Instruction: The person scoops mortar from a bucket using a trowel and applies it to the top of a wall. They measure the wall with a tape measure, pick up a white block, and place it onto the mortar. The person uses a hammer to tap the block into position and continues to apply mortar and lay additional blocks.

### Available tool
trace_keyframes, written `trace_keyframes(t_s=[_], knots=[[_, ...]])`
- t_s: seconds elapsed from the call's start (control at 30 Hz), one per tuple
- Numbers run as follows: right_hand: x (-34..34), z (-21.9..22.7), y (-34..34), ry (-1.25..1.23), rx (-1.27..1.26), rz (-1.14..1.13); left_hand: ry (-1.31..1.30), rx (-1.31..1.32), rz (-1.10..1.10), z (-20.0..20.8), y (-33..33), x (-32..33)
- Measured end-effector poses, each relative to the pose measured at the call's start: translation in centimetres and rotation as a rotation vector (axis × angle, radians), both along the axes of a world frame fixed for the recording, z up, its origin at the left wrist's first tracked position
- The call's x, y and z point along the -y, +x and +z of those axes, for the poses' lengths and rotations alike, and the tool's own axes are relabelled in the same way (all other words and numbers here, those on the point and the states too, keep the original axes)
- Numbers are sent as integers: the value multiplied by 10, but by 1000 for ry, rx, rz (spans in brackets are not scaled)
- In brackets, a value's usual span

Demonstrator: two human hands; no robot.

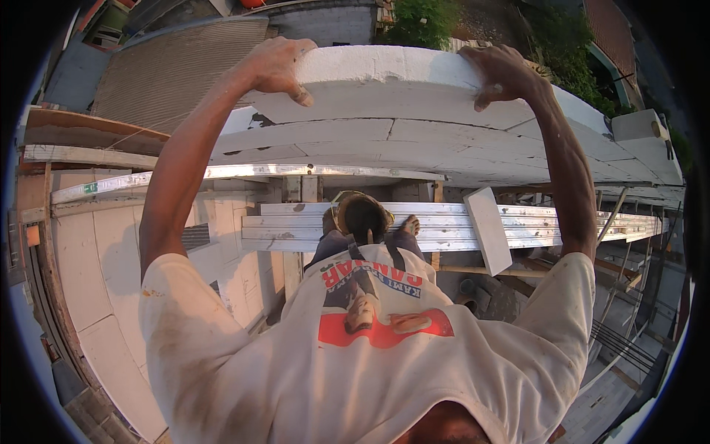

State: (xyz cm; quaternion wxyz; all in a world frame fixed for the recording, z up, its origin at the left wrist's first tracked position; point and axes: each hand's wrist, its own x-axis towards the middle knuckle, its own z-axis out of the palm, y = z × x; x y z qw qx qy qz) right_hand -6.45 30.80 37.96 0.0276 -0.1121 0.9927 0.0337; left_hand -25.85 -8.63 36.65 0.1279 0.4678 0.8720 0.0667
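Both arms reach forward to a white lightweight concrete block [384, 85] lying on top of a wall of like blocks [436, 137]. My left hand [277, 68] grips the block's left end, thumb on the near face and fingers over the far side. At the right end my right hand [503, 72] clasps it the same way, its thumb pointing down the near face. A bucket [362, 214] with dark insides stands between my feet on the metal planks [288, 231]. Another white block [488, 231] lies tilted across the planks, right of my bare foot [409, 225].
A long metal straightedge [244, 172] runs along the near side of the wall. Further blocks [640, 126] sit at the wall's right end. Beyond the wall lie a corrugated roof [177, 74] and green trees [425, 22]. Below the planks, a lower level with poles and rods [629, 344] shows.
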Motion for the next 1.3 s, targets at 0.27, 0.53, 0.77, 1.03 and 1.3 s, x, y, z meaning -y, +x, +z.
trace_keyframes(t_s=[0.27,0.53,0.77,1.03,1.3], knots=[[12,3,-10,-7,139,-80,27,7,8,-4,3,12],[12,-2,-10,-33,216,-156,-83,64,0,6,-2,-2],[45,20,88,-228,-374,-243,27,-126,-45,19,22,7],[152,-229,339,-1305,-17,-1395,832,-121,-291,-4,131,-1],[384,-421,579,-1229,834,-1786,-58,842,-121,-284,233,22]])
